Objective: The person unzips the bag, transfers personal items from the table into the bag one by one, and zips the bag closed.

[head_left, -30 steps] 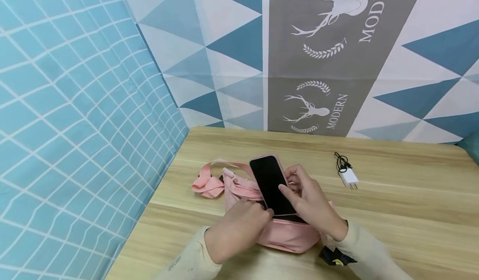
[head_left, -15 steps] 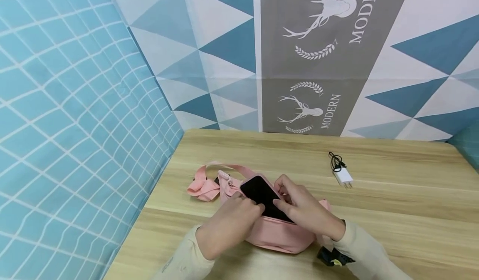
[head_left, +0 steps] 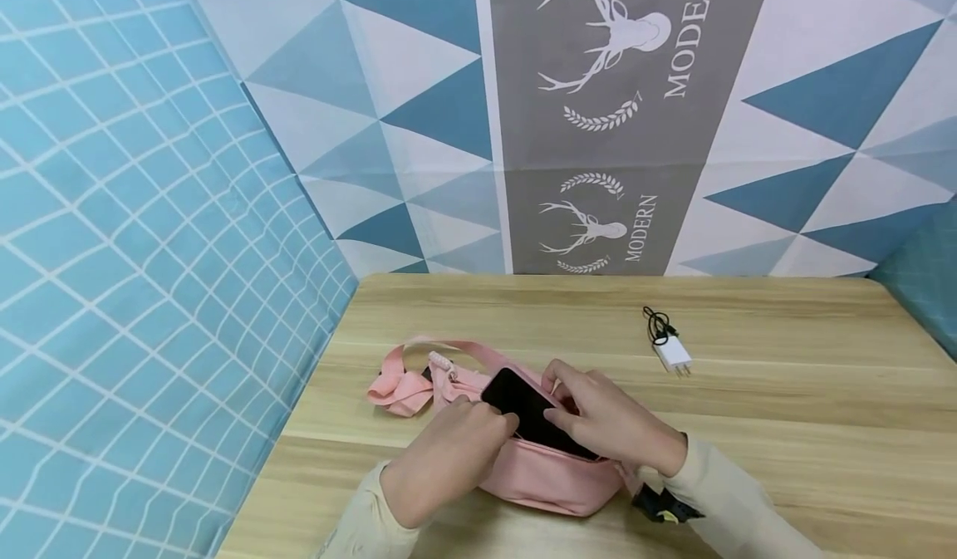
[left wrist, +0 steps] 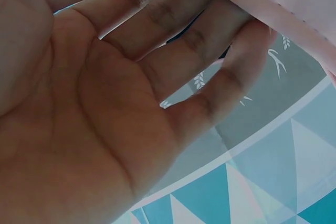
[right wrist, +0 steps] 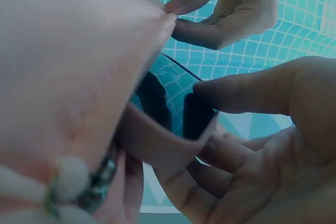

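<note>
A pink waist bag [head_left: 549, 480] lies on the table with its zipped mouth open. Partly inside that mouth, tilted, is a black-screened phone [head_left: 527, 405] in a pink case; its lower end is hidden by the bag. My right hand [head_left: 609, 418] holds the phone by its right edge, thumb on the screen side and fingers behind, as the right wrist view also shows. At the left end of the opening, my left hand [head_left: 452, 451] pinches the bag's edge between thumb and fingers. In the left wrist view its fingers reach up to the pink fabric [left wrist: 294, 3].
A white charger plug [head_left: 673, 353] with a coiled black cable [head_left: 660, 326] lies to the right, behind my right hand. The bag's pink strap [head_left: 404, 389] is bunched at the left. Patterned cloth walls [head_left: 419, 144] stand behind the table and at its left.
My right hand has lowered the phone further into the bag, and it leans more to the left. My left hand keeps its pinch on the bag's edge. The head view has shifted.
</note>
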`<action>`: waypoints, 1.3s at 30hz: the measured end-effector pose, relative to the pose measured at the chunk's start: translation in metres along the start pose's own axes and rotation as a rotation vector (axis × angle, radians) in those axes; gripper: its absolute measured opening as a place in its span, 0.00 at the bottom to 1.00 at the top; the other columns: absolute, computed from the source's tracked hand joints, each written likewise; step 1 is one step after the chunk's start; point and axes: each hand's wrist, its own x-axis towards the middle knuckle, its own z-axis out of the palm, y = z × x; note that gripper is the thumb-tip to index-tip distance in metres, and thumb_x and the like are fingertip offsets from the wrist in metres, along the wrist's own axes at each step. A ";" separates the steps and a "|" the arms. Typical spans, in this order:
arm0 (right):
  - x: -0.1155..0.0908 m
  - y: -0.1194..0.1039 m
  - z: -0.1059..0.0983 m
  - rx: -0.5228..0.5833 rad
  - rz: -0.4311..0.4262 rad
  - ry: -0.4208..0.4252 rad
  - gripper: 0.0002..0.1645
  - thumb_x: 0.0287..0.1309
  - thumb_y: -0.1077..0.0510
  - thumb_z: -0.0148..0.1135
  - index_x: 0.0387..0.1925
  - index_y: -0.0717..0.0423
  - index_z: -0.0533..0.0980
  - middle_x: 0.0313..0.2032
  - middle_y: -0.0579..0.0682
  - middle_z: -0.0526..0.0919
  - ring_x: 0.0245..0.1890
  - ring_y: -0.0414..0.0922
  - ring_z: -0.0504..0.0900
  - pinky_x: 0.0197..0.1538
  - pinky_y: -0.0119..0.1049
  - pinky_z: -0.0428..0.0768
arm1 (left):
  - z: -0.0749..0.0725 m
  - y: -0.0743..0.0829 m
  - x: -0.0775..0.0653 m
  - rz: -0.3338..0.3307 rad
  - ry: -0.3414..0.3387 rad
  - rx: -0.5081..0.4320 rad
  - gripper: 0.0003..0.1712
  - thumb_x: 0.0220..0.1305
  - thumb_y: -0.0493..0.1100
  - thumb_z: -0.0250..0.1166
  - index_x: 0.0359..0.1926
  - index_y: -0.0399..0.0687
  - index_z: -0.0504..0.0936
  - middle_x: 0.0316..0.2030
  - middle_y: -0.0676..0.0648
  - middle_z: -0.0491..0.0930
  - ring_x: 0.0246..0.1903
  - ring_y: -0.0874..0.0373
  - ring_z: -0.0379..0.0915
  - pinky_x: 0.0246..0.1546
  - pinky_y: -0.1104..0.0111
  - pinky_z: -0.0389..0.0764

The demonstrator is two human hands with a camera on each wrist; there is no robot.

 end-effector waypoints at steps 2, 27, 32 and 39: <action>0.000 0.000 -0.001 0.011 -0.027 -0.026 0.11 0.63 0.66 0.62 0.41 0.52 0.70 0.25 0.43 0.84 0.19 0.31 0.69 0.27 0.29 0.71 | 0.000 -0.001 0.000 -0.005 0.003 -0.010 0.13 0.52 0.31 0.69 0.23 0.54 0.77 0.18 0.57 0.73 0.14 0.62 0.65 0.16 0.69 0.65; 0.000 -0.002 0.010 -0.118 -0.145 -0.043 0.12 0.56 0.70 0.67 0.38 0.52 0.78 0.25 0.37 0.77 0.26 0.32 0.73 0.31 0.28 0.75 | 0.002 -0.003 -0.001 0.014 0.047 0.017 0.12 0.55 0.32 0.67 0.27 0.55 0.79 0.19 0.57 0.72 0.16 0.63 0.59 0.17 0.70 0.62; 0.003 0.003 0.023 -0.075 -0.235 0.030 0.16 0.55 0.71 0.67 0.37 0.51 0.71 0.26 0.39 0.78 0.27 0.32 0.75 0.31 0.27 0.77 | 0.005 -0.001 0.000 0.029 0.054 0.027 0.12 0.54 0.30 0.68 0.27 0.55 0.80 0.20 0.56 0.74 0.16 0.63 0.62 0.19 0.70 0.64; 0.006 0.004 0.033 -0.105 -0.197 0.137 0.15 0.54 0.72 0.68 0.32 0.50 0.74 0.25 0.38 0.77 0.25 0.31 0.72 0.29 0.27 0.76 | 0.006 -0.003 0.003 0.060 0.117 0.046 0.12 0.55 0.30 0.67 0.31 0.54 0.80 0.22 0.56 0.76 0.18 0.62 0.68 0.20 0.70 0.67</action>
